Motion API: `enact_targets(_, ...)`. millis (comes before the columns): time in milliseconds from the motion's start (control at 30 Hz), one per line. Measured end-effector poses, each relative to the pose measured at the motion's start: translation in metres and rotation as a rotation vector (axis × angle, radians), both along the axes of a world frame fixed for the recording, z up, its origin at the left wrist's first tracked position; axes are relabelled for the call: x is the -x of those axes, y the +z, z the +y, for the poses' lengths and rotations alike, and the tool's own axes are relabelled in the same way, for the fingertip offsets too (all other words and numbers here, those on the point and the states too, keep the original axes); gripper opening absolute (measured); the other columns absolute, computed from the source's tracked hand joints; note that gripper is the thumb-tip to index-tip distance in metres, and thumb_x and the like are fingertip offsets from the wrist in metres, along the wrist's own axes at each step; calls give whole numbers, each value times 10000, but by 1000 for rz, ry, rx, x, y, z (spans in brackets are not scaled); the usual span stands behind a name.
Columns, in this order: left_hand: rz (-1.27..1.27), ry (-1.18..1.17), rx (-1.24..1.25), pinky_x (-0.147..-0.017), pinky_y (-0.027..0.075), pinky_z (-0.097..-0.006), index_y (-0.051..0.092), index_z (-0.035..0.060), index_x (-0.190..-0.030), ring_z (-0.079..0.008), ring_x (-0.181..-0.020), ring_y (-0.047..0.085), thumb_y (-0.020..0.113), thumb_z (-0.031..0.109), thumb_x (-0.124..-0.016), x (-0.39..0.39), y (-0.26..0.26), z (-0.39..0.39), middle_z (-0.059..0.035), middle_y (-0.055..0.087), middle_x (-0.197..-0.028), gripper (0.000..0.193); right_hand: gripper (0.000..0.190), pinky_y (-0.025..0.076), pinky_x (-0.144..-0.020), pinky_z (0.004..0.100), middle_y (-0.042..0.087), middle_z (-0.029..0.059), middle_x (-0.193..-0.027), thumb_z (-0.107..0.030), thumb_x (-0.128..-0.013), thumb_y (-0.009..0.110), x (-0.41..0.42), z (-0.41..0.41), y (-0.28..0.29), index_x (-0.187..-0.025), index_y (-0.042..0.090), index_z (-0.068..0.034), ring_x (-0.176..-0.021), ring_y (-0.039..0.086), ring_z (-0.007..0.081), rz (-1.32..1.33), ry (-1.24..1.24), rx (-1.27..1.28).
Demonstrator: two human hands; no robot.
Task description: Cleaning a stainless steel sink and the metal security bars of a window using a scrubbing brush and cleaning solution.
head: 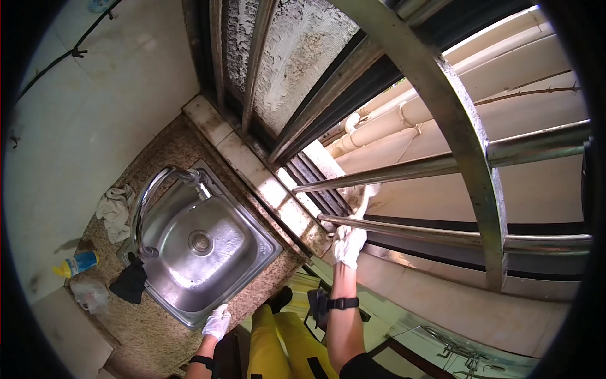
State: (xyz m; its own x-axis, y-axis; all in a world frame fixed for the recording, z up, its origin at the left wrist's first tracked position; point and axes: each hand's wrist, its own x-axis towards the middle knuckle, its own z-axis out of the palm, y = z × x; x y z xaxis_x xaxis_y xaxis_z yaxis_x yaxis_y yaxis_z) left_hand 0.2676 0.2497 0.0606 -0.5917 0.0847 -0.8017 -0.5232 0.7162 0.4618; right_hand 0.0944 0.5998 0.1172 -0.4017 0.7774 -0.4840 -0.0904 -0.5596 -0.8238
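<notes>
My left hand (pixel 217 322), in a white glove, rests on the speckled stone counter at the near corner of the stainless steel sink (pixel 202 241); how its fingers are bent is too small to tell. My right hand (pixel 349 242), also white-gloved, reaches to the window sill between the metal bars. It is closed round a pale, slim thing with a wider end (pixel 371 190), whose exact kind I cannot tell. The end lies beyond the bars, beside the dark window track (pixel 319 187). A chrome gooseneck faucet (pixel 142 208) arches over the sink.
Metal window bars (pixel 407 227) and a broad curved metal strip (pixel 466 137) cross the right side. Left of the sink lie a crumpled white cloth (pixel 115 213), a black cloth (pixel 130 283), a blue-and-yellow bottle (pixel 78 264) and a clear plastic bag (pixel 91 296). Wire hangers (pixel 466 353) are at lower right.
</notes>
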Motion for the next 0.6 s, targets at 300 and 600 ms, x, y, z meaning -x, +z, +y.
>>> enact_targets(300, -31, 15, -66, -807, 385, -334, 463, 90, -1101, -265, -955, 504, 445, 225, -798, 15, 13, 12, -138, 528, -1031, 332, 34, 390, -396, 261, 416, 52, -643, -19, -772, 395, 9, 6, -30, -781, 404, -51, -435, 417, 143, -117, -77, -171)
enact_targets(600, -76, 64, -28, -815, 378, -333, 465, 82, -1091, -279, -956, 499, 438, 236, -802, -1, 4, 2, -144, 528, -1029, 328, 105, 316, -394, 179, 385, -29, -578, -86, -830, 362, -28, -24, -24, -886, 449, -73, -453, 339, 42, -170, 93, -219)
